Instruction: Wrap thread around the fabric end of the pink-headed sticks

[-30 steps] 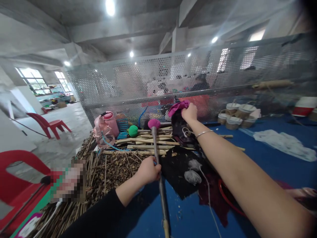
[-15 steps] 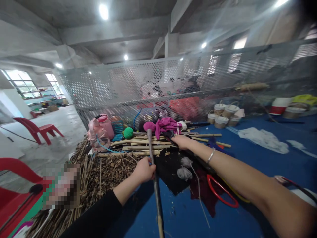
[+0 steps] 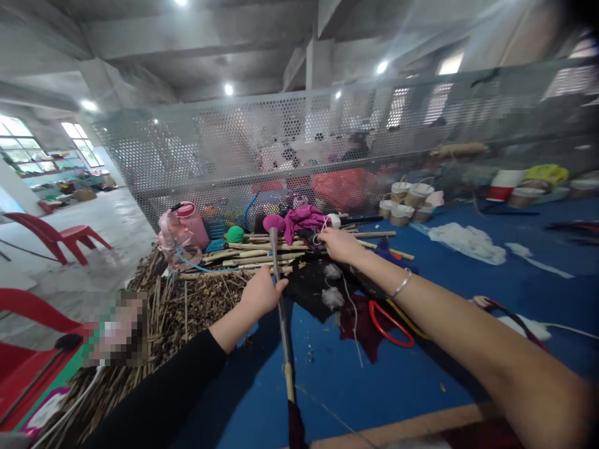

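Observation:
My left hand (image 3: pixel 262 292) is closed around a long stick (image 3: pixel 283 330) wrapped in grey, pale wood showing lower down. At its far end is a magenta ball (image 3: pixel 273 223). My right hand (image 3: pixel 341 246) reaches over the black cloth (image 3: pixel 306 288), its fingertips pinched on a thin white string (image 3: pixel 324 224) beside the bunched magenta cloth (image 3: pixel 305 219). Grey fluffy tufts (image 3: pixel 332 298) with a trailing thread lie on the black cloth. Red-handled scissors (image 3: pixel 388 330) rest below my right forearm, by a dark maroon cloth (image 3: pixel 358 324).
Pale sticks (image 3: pixel 253 254) lie across the blue tabletop (image 3: pixel 337 380), beside a green ball (image 3: pixel 234 234). At left are a pink bottle (image 3: pixel 191 224) and dry brown twigs (image 3: pixel 206 302). Small buckets (image 3: pixel 401 214) and white fluff (image 3: pixel 468 242) lie right. A perforated metal screen (image 3: pixel 210 149) stands behind.
The view has shifted, with most things now higher and farther left. My left hand still grips the stick. My right hand stays beside the magenta cloth, at the white string.

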The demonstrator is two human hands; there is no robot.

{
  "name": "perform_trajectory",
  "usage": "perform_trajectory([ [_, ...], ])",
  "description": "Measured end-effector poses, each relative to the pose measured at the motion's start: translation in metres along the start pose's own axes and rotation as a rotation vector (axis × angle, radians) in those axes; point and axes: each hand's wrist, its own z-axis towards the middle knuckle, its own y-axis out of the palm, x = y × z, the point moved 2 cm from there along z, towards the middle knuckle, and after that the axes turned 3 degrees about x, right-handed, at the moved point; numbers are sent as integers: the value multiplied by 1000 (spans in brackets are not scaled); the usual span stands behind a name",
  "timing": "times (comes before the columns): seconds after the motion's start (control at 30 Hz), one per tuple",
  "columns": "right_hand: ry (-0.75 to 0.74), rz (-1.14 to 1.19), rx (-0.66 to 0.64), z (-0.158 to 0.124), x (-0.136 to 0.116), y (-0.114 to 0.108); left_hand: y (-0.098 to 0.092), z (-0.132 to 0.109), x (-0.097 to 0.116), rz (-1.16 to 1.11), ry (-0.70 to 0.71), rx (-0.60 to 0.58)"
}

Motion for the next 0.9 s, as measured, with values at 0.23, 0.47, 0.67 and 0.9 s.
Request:
perform_trajectory([
  [0.23,401,-53,72,-61,-8,-32,3,-16,50,49,323,-35],
  [0.47,126,232,-139,-56,-8,-3,62,-14,86,172,552,-225],
  [0.67,24,337,-209,-32,-7,32,66,-2,96,141,541,-259],
  [0.9,105,620,470,16,13,-28,-43,48,60,-165,469,309],
])
